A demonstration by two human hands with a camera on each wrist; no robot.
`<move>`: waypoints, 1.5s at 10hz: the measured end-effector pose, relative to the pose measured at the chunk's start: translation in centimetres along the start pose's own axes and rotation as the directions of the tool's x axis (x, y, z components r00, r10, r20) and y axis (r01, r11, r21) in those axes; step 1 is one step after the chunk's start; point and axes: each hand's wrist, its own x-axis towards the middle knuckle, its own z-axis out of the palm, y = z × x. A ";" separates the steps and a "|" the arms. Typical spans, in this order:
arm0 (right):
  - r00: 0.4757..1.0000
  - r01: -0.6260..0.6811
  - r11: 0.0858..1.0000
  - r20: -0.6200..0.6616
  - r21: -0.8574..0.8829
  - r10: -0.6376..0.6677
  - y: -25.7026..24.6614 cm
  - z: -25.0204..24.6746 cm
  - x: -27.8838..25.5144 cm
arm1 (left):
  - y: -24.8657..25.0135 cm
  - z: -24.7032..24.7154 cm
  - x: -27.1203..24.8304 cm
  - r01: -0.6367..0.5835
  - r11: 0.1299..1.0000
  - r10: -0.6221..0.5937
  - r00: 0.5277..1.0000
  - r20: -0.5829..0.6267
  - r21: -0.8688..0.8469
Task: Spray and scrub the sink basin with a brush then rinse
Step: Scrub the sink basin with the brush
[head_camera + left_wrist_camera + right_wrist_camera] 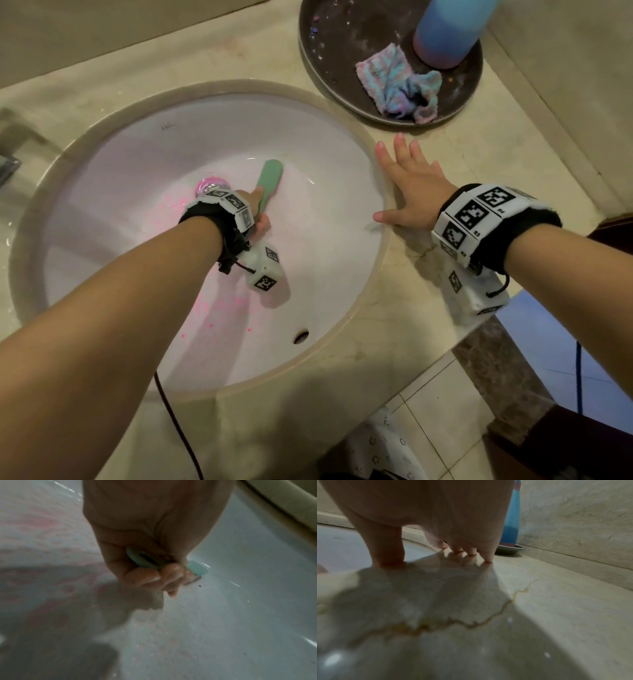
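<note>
I'm gripping the green brush (269, 185) in my left hand (257, 216), fingers (145, 577) curled tight around its handle, and I'm holding it down inside the sink (342, 274), its head lying against the white bowl just right of the drain (209, 186), which is showing pink. Pink spray (219, 308) is speckling the bowl beside the drain and down toward the near wall, with a paler pink film spreading around it. From the left wrist, the brush is peeking out green below my knuckles, close above the wet surface. My right hand (409, 186) is resting flat on the counter (428, 342) at the sink's right rim, fingers spread and straight, holding nothing; from the right wrist, my fingertips (488, 559) are touching the stone. Beyond that hand, a dark round tray (329, 41) is sitting on the counter, carrying a crumpled pastel cloth (399, 87) and a blue-and-pink bottle (448, 31) standing upright.
</note>
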 end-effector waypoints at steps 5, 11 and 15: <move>1.000 -0.004 1.000 0.021 0.000 0.004 -0.1 -0.2 0.0 | -0.6 0.6 -4.2 -0.158 0.779 0.090 0.986 0.140 0.607; 1.000 -0.015 1.000 0.015 0.008 0.015 -0.2 -0.2 0.2 | -0.6 2.6 -5.6 -0.241 0.748 0.131 0.967 0.218 0.619; 1.000 -0.017 1.000 0.012 0.003 0.017 -0.2 -0.1 0.3 | -1.9 0.1 -4.6 -0.172 0.811 0.180 0.983 0.041 0.559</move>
